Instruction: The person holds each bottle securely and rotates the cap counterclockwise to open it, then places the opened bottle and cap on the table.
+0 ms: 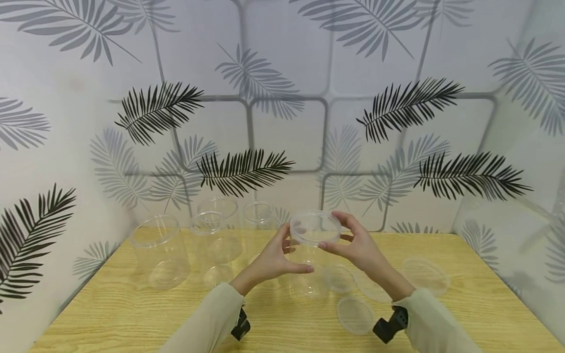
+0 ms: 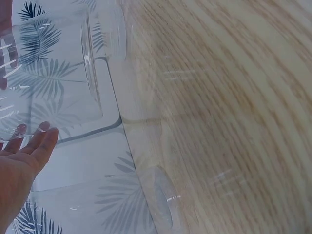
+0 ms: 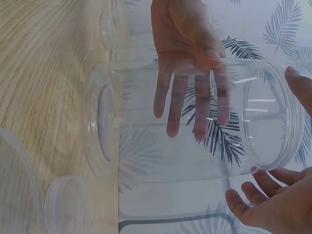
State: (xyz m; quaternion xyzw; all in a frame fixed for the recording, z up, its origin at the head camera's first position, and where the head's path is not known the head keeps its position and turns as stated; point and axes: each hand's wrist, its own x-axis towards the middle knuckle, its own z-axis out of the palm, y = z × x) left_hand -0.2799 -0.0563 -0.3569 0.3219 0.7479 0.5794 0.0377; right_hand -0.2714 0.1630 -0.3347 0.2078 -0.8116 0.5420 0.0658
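A clear plastic jar (image 1: pixel 309 274) stands upright in front of me, its base close over the table. My left hand (image 1: pixel 274 257) holds its side, thumb towards me and fingers behind. In the right wrist view the left fingers (image 3: pixel 175 105) show through the clear wall. A round clear lid (image 1: pixel 316 229) lies level over the jar's mouth. With thumb and fingers spread across it, my right hand (image 1: pixel 359 245) grips the lid's edge. The right wrist view shows the right thumb (image 3: pixel 298 85) and fingertips on opposite sides of this rim.
Several open clear jars stand to the left, among them a wide jar (image 1: pixel 161 257) and a narrower jar (image 1: pixel 209 250). Loose clear lids lie on the wooden table (image 1: pixel 115 314) at right, including a small lid (image 1: pixel 355 315) and a larger lid (image 1: pixel 425 275). A patterned wall (image 1: pixel 287 132) rises behind.
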